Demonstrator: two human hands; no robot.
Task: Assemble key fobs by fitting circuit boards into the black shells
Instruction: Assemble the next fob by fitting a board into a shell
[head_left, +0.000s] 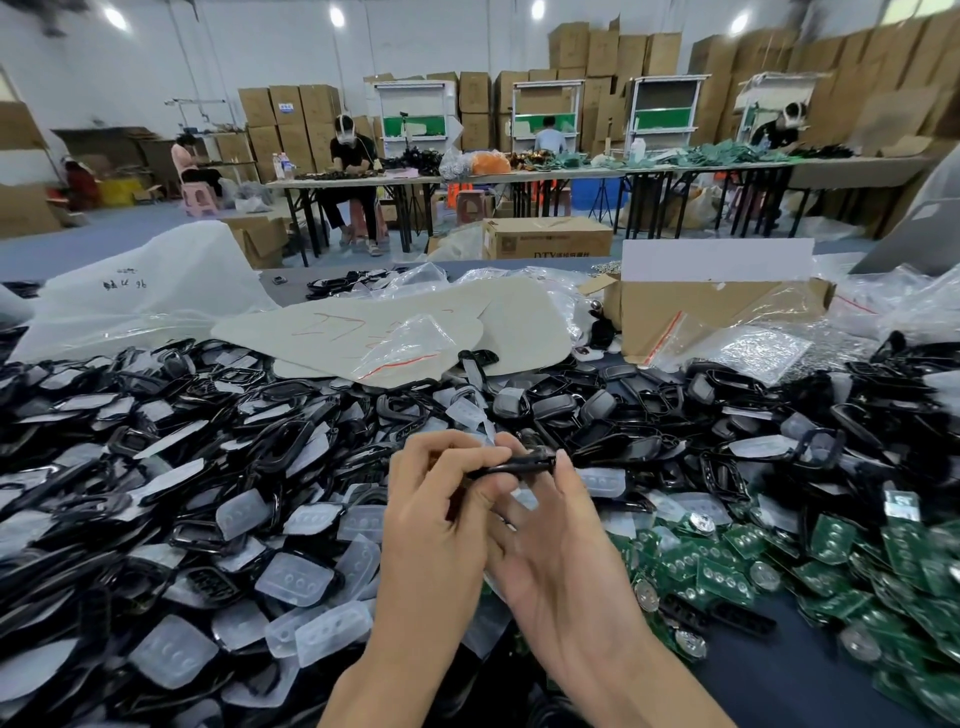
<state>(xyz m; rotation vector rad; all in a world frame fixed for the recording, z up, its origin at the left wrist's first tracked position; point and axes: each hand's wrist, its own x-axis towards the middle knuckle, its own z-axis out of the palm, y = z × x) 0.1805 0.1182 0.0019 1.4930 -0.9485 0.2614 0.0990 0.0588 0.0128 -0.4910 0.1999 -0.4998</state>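
— Black plastic: what is held?
— A slim shell (511, 466), edge-on, is pinched by the left hand (436, 525) and right hand (563, 551), each grip closed on it, above the heaped bench (753, 675).
— Circuit boards (727, 571)?
— Green, piled at right.

Black shell (511, 465) — edge-on, between fingertips
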